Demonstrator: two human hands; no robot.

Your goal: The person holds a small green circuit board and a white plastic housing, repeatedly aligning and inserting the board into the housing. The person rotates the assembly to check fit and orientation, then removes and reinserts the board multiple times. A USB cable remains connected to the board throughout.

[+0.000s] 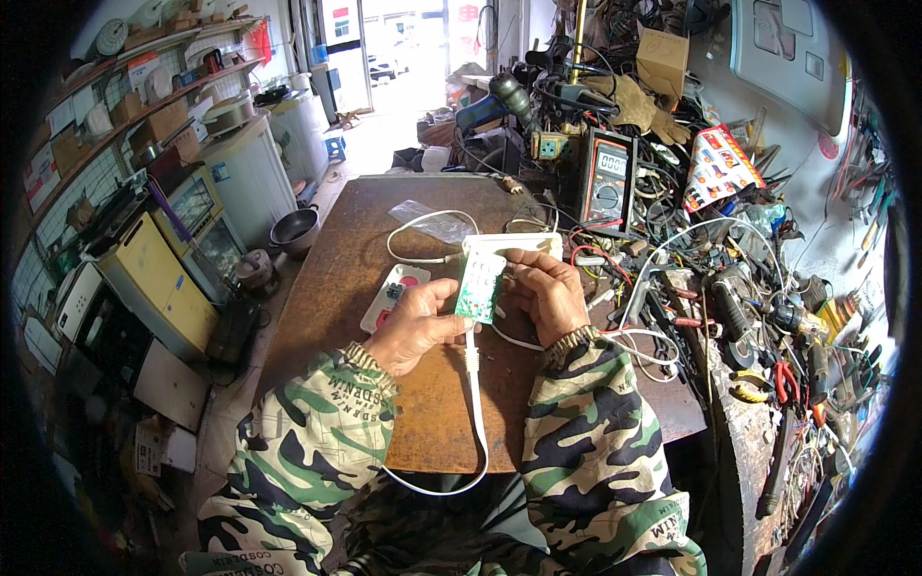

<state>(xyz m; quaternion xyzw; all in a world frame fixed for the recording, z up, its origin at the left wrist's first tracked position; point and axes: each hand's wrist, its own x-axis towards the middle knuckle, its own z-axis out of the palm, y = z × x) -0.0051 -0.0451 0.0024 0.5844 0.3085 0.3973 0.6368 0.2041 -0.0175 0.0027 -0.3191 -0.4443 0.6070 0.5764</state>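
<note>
The left hand (415, 329) pinches a thin green rectangular circuit board (478, 290) at its lower left side, between thumb and fingers. The right hand (549, 296) is half curled at the right edge of the board; whether its fingertips grip the board or a part behind it, I cannot tell. The board is held tilted above a brown worn wooden table (331, 245), in front of a white plastic housing (545, 243). A thick white cable (473, 379) hangs below the board and bends toward the near edge of the table.

The step in hand seems to be an inspection or positioning of the board. The next move, I judge, calls for a steady left pinch, light right fingers, and no pull on the cable.
</note>
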